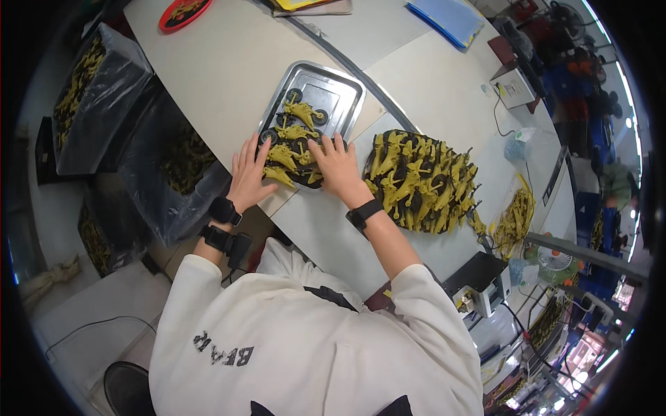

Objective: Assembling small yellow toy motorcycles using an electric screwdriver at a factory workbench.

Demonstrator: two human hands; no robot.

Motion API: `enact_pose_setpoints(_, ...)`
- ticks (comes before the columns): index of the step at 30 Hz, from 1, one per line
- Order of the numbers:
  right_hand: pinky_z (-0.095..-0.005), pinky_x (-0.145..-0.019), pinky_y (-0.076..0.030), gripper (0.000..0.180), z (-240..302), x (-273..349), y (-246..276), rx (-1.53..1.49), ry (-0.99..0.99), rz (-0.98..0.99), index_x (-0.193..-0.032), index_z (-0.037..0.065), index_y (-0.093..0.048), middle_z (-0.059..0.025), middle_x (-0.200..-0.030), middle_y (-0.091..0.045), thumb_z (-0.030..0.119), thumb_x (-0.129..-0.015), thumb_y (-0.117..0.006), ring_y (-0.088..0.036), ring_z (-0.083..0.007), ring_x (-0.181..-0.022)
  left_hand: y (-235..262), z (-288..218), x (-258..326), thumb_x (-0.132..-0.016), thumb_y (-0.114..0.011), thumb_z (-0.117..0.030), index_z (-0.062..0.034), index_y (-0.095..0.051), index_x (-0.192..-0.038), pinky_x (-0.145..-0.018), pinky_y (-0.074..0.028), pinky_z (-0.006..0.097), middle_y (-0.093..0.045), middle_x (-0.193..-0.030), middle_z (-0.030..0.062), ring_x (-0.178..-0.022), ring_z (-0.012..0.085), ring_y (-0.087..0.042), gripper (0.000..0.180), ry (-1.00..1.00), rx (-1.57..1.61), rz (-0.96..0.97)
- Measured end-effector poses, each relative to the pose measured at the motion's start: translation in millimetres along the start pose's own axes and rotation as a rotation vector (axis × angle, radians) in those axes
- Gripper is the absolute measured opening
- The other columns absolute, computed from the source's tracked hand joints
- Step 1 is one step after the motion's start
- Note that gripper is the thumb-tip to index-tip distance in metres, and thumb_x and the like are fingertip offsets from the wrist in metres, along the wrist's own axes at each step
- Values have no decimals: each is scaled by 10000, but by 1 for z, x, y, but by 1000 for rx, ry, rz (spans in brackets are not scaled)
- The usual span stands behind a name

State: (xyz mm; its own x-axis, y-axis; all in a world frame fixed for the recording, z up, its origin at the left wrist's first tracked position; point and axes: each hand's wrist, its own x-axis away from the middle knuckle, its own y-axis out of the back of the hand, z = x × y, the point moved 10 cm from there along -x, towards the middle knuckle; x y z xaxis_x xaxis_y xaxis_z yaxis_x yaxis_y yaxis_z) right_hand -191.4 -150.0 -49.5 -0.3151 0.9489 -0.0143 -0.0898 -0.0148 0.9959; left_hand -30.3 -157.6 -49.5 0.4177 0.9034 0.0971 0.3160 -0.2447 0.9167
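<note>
From up here I see, at the far left off the desk, clear plastic bags in dark bins (90,90) stuffed with olive-yellow moulded parts, kept within arm's reach beside the pale, smooth desk (229,62).

My left hand (248,175) lies flat at the near left corner of the shallow rectangular metal tray (345,87), fingers spread apart, tips touching the small olive-yellow plastic toy motorcycles with black wheels (291,139) lying in it. It clamps nothing; it seems to be bracing or herding the pieces. A black watch and a second black strap sit on that wrist.

My right hand (338,166) mirrors it at the tray's near right corner, fingers splayed and pressed on the same toys, a black band on its wrist. The tray sits tilted across the desk's seam, its shiny rim holding the loose toys together; its far end is mostly bare.

Just right of the tray, a dense heap of finished yellow-and-black toy motorcycles (420,180) lies on the desk, and near the right edge a small pile of bare yellow frames (515,218) in clear plastic.
</note>
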Motion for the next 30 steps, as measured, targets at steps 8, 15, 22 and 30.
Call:
enact_pose_setpoints(8, -421, -909, -422, 856, -4, -9, 1, -329, 31, 166, -1291, 138, -431, -107, -1161, -497, 139, -528, -819, -467, -302, -1124, -10, -13, -29, -573, -684, -152, -130, -391, -1342, -1053, -200, 589, -342, -1399, 129, -1331, 361, -240, 823, -280, -166, 48)
enact_pose_setpoints(15, -434, -908, -431, 781, -18, -24, -2, -556, 63, 183, -1259, 123, -472, -110, -1162, -520, 141, -557, -813, -476, -319, -1110, -10, -16, -24, -600, -640, -89, -108, -462, -1265, -1027, -288, 469, -449, -1266, 111, -1243, 338, -355, 688, -358, -91, -42)
enact_pose_setpoints(22, -436, -932, -425, 831, -11, -26, -15, -269, 113, 513, -1343, 154, -387, -119, -1194, -505, 139, -600, -757, -472, -315, -1130, 6, -18, -15, -612, -634, -86, -102, -498, -1245, -994, -335, 432, -539, -1174, 88, -1194, 341, -410, 648, -388, -67, -128)
enact_pose_setpoints(30, -390, -871, -440, 887, 18, -20, -8, 272, 396, 292, -1358, 141, -356, -68, -1181, -501, 267, -600, -800, -488, -231, -1127, 16, -14, -6, -613, -648, -71, -99, -524, -1216, -960, -385, 421, -558, -1141, 82, -1170, 338, -444, 616, -383, -82, -45)
